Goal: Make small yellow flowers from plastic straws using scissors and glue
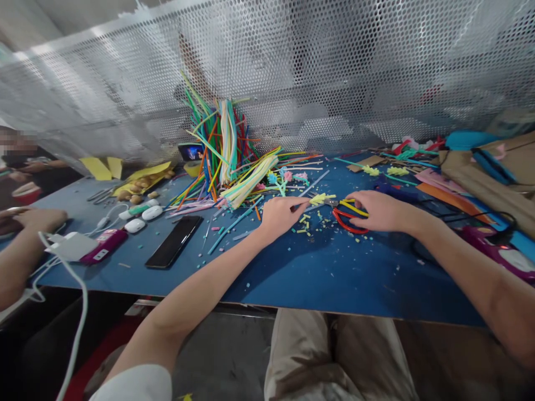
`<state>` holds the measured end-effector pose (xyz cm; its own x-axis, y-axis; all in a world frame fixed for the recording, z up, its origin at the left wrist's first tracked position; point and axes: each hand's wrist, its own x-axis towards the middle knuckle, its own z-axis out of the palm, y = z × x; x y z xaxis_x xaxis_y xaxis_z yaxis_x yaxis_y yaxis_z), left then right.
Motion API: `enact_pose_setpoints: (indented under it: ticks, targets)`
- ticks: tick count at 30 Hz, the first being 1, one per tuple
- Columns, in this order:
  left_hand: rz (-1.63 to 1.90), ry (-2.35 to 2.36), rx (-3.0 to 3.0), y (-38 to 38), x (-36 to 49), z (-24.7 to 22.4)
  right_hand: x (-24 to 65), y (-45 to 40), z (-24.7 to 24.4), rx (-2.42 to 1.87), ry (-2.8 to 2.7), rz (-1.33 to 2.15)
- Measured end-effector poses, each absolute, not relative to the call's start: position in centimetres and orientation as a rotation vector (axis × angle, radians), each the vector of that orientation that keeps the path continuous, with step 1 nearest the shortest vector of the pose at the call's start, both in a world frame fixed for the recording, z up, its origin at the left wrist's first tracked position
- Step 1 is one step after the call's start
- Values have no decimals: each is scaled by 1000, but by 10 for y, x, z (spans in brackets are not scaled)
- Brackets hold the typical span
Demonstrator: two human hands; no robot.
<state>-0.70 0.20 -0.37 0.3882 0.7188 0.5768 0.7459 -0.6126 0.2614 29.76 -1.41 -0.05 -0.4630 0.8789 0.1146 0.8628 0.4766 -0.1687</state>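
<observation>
In the middle of the blue table (309,284), my left hand (282,215) pinches a yellow pipe-cleaner piece (321,198) with a knobbly, leaf-like shape. My right hand (371,210) grips pliers (351,217) that have one red and one yellow handle. The metal jaws reach the right end of the yellow piece; whether they bite on it I cannot tell. Small yellow clippings (305,224) lie below both hands. Just behind my left hand are small pipe-cleaner flowers (287,176) in blue and pink. Two similar yellow pieces (371,170) rest farther back on the right.
A large heap of coloured pipe cleaners (228,145) stands against the perforated metal screen (267,67). A black phone (174,241), white chargers and a purple power strip (104,246) lie to the left. Another person's arm (25,239) rests at the far left. Cardboard (468,167) is at right.
</observation>
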Motion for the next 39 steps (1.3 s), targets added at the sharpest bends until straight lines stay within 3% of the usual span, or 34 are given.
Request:
enact_pose_setpoints:
  ticks: [14,20,23,29,39]
  targets:
    - [-1113,-1342,-2586,1,-9,-3,291,-10,-7,-1901,-2379,265]
    - [-1110,-1275,-2598,-1,-8,-2,275,-21,-3,-1451,-1673,928]
    - [-1083,-1258,-2633,0,-8,-3,257,-28,-1,-1143,-1531,1044]
    - [-1047,-1211,-2701,-1,-7,-6,239,-30,-9,-950,-1452,985]
    - [-1002,-1271,-2682,-1,-6,-5,242,-28,-12,-1047,-1503,708]
